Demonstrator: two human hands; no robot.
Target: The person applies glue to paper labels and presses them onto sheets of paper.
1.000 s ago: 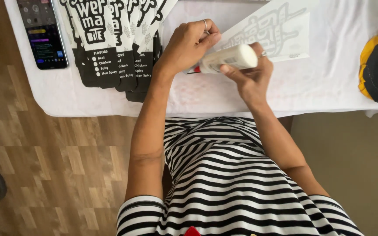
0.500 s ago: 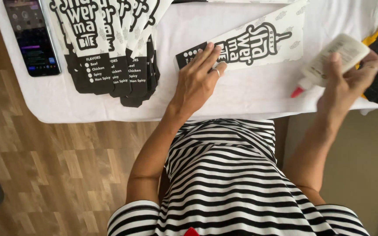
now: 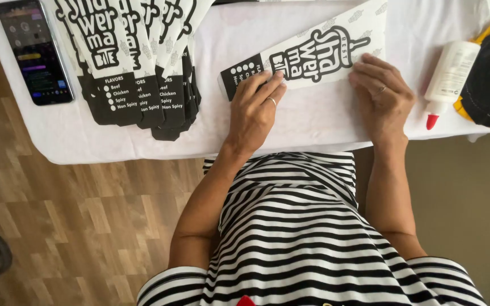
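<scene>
The printed paper sleeve (image 3: 307,56), a flat white cone-shaped blank with a black end, lay on the white tabletop (image 3: 313,122) at the 12 o'clock position from the person, its black end toward 9 o'clock. The left hand (image 3: 254,110) rested palm-down on the black end, fingers (image 3: 267,85) extended and pressed flat, gripping nothing. The right hand (image 3: 382,99) lay palm-down at the 3 o'clock side of the left hand, fingers spread flat on the sleeve's lower edge, also gripping nothing. A white glue bottle (image 3: 448,76) with a red tip lay just beside the right hand at its 3 o'clock. A fanned stack of matching sleeves (image 3: 137,62) lay at 10 o'clock, with a smartphone (image 3: 34,51) beyond it, well apart from both hands.
</scene>
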